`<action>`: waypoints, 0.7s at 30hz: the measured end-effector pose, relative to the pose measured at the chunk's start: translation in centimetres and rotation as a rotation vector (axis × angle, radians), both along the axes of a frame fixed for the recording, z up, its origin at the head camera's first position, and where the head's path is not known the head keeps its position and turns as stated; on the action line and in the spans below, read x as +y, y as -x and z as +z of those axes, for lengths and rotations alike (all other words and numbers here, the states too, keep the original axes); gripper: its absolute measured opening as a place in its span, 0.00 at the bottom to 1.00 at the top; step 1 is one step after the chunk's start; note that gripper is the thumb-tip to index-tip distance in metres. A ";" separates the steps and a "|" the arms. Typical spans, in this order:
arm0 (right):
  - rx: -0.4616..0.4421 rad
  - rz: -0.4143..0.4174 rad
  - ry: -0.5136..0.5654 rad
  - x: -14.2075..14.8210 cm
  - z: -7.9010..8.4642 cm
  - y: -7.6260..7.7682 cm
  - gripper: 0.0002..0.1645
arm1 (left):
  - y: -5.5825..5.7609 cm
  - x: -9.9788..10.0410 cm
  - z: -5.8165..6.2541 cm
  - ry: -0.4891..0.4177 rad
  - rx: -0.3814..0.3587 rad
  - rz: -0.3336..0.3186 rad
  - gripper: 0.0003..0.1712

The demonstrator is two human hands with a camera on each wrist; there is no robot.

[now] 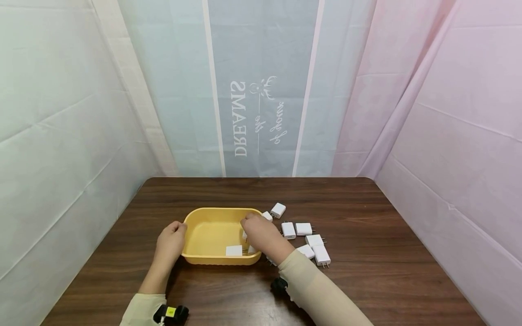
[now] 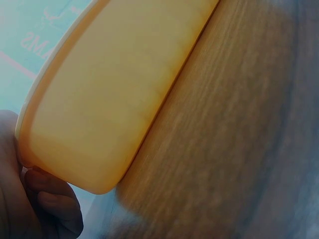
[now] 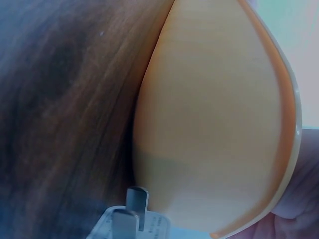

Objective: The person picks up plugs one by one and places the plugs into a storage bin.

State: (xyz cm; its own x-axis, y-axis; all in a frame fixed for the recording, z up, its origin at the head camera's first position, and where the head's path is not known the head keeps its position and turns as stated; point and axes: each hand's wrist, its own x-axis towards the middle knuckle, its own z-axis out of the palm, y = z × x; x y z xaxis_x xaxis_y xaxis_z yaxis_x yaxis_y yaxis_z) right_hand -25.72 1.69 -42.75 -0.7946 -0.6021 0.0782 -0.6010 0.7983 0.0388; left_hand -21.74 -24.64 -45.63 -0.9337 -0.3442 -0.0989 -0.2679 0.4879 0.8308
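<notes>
A yellow plastic bin [image 1: 204, 260] sits on the table, a few white plug-in chargers [image 1: 234, 251] lying at its right end. My left hand [image 1: 171, 240] pinches the bin's left rim, and the left wrist view shows those fingers [image 2: 55, 204] curled at the edge. Over the right end of the bin is my right hand [image 1: 263, 233], fingers curled down around a white charger [image 1: 244, 235] that is mostly hidden under it. In the right wrist view, part of this hand [image 3: 299, 199] shows beyond the rim, and a charger's metal prongs [image 3: 136, 204] stand close to the camera.
Several more white chargers [image 1: 303, 229] lie scattered on the dark wooden table [image 1: 367, 271] right of the bin, one [image 1: 278, 210] farther back. Cloth curtains [image 1: 261, 45] hang behind and at both sides.
</notes>
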 end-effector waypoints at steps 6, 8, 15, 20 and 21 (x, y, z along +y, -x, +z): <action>0.001 0.001 -0.006 0.0 0.2 -0.1 0.14 | -0.1 0.0 0.0 -0.005 0.001 0.004 0.26; 0.009 0.006 -0.007 0.0 0.1 0.0 0.12 | 0.0 0.0 -0.1 -0.010 -0.005 0.002 0.26; 0.008 0.010 -0.015 0.0 -0.2 0.1 0.11 | 0.0 0.0 -0.1 0.001 0.012 0.002 0.26; -0.005 0.000 -0.015 0.0 -0.2 0.1 0.12 | -0.1 0.0 -0.1 0.003 0.013 0.006 0.25; -0.005 -0.001 -0.015 0.0 -0.1 0.1 0.12 | 0.0 0.0 -0.1 0.004 0.013 0.008 0.25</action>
State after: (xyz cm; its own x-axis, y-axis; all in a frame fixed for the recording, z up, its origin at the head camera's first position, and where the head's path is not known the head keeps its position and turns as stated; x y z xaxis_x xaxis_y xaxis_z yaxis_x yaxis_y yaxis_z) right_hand -25.86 1.67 -42.89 -0.7957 -0.6022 0.0649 -0.6003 0.7984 0.0476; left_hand -21.70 -24.60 -45.71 -0.9319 -0.3524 -0.0856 -0.2615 0.4893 0.8320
